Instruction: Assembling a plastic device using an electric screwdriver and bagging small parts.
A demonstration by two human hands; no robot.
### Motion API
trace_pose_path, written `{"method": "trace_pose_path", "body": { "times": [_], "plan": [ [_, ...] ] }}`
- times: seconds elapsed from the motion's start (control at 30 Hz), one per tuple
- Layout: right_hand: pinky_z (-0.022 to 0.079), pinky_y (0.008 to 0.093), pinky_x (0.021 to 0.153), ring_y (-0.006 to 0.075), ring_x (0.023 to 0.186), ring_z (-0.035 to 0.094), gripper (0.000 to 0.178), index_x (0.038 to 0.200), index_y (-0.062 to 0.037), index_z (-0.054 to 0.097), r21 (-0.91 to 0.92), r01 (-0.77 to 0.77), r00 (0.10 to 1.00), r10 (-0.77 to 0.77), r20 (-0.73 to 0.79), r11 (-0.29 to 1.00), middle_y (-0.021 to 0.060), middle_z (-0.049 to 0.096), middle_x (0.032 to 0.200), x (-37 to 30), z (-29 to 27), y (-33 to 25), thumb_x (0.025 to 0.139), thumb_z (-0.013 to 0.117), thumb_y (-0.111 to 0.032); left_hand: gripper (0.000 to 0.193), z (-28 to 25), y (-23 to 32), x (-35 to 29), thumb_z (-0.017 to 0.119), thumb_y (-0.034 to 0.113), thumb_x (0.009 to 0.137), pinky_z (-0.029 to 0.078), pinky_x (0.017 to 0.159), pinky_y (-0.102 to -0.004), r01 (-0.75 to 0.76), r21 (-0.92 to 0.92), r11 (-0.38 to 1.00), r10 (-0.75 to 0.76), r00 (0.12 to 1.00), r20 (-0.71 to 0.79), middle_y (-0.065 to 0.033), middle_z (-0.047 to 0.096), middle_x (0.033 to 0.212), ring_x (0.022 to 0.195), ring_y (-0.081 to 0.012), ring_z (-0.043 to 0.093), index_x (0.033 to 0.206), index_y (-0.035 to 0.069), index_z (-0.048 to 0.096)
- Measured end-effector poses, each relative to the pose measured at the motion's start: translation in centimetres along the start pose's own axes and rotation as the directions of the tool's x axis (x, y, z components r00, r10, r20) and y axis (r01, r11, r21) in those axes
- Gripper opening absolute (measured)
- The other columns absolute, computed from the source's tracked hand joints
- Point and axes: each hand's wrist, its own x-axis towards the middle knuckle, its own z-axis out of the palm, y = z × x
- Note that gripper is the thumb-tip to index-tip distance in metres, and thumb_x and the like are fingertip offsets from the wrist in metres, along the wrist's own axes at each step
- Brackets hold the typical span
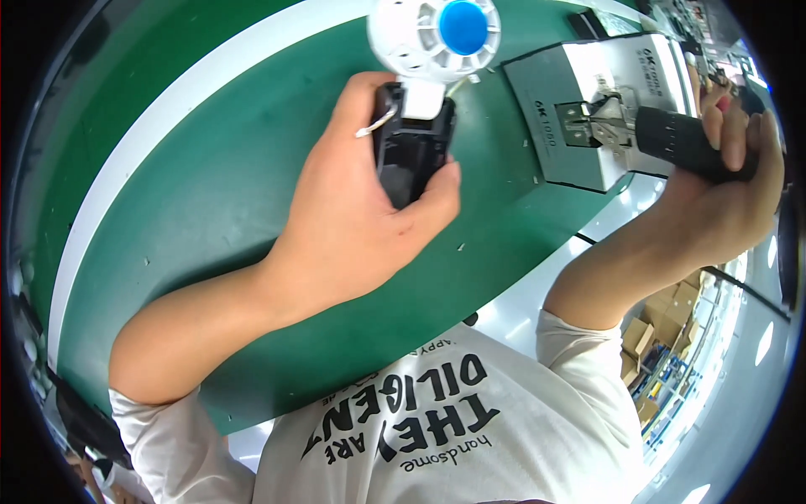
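Note:
My left hand (361,197) is wrapped round the black body (411,155) of a device above the green table. At its far end is a white round head (407,38) with a blue disc (463,27) and slots round it. A thin white strip (375,123) sticks out beside my left fingers. On the right, my right hand (730,181) closes round the black cylindrical handle of a tool (680,139). A metal mechanism (610,122) projects from the tool's left end, in front of a white box (588,172). Whether it touches the box, I cannot tell.
The green table (193,210) curves across the view, with small white scraps on it. The white box stands near its right edge, a dark object (588,23) behind it. Beyond that edge, cardboard boxes (672,307) are stacked in the lower right.

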Motion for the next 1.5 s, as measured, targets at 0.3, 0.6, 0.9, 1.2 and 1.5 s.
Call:
{"method": "trace_pose_path", "body": {
  "times": [0.3, 0.6, 0.9, 1.2, 1.5],
  "plan": [
    [0.038, 0.0232, 0.060, 0.0064, 0.051, 0.040, 0.027, 0.069, -0.0159, 0.039, 0.737, -0.158, 0.980, 0.013, 0.199, 0.657, -0.0027, 0.035, 0.057, -4.5, 4.8, -2.5, 0.087, 0.057, -0.009, 0.040, -1.0, 2.6, 2.0, 0.068, 0.003, 0.091, 0.055, 0.063, -0.0289, 0.074, 0.047, 0.996, -0.073, 0.997, -0.025, -0.0050, 0.064, 0.088, 0.071, -0.0109, 0.066, 0.122, 0.000, 0.043],
    [0.036, 0.0229, 0.056, 0.0053, 0.048, 0.036, 0.031, 0.067, -0.0186, 0.036, 0.458, -0.158, 0.970, 0.050, 0.239, 0.875, -0.0039, 0.034, 0.053, -6.6, 2.8, -2.0, 0.090, 0.057, -0.015, 0.043, 0.6, 1.2, 1.4, 0.070, 0.001, 0.087, 0.054, 0.064, -0.0288, 0.022, 0.029, 0.999, -0.022, 1.000, -0.018, -0.0072, 0.064, 0.091, 0.071, -0.0103, 0.064, 0.122, 0.000, 0.044],
    [0.040, 0.0302, 0.056, 0.0121, 0.050, 0.042, 0.015, 0.084, -0.0086, 0.045, 0.328, -0.096, 0.954, -0.008, 0.301, 0.940, 0.0005, 0.038, 0.073, -8.9, 4.1, -1.1, 0.099, 0.048, -0.008, 0.054, 1.1, 0.9, 1.3, 0.077, 0.008, 0.077, 0.052, 0.071, -0.0457, -0.056, 0.113, 0.992, 0.061, 0.997, -0.041, -0.0252, 0.062, 0.092, 0.084, -0.0421, 0.066, 0.116, -0.004, 0.041],
    [0.036, 0.0299, 0.062, 0.0110, 0.053, 0.039, 0.007, 0.097, -0.0019, 0.057, 0.707, 0.075, 0.983, -0.171, 0.066, 0.704, 0.0032, 0.039, 0.072, -6.6, 0.6, -1.6, 0.092, 0.055, -0.006, 0.067, -13.9, 6.0, 3.1, 0.086, 0.028, 0.073, 0.053, 0.091, -0.0391, -0.315, 0.762, 0.565, 0.427, 0.903, 0.056, -0.0202, 0.064, 0.112, 0.107, -0.0297, 0.065, 0.123, -0.003, 0.054],
    [0.036, 0.0269, 0.051, 0.0101, 0.050, 0.042, 0.007, 0.106, -0.0024, 0.050, 0.455, -0.013, 0.994, -0.040, 0.106, 0.890, 0.0032, 0.038, 0.077, -6.9, -0.7, 1.5, 0.101, 0.047, -0.004, 0.066, -33.0, 9.9, -2.9, 0.083, 0.028, 0.082, 0.040, 0.110, -0.0349, 0.311, 0.920, 0.237, -0.114, 0.950, -0.291, -0.0117, 0.058, 0.134, 0.125, -0.0259, 0.056, 0.136, 0.001, 0.056]
  ]
}}
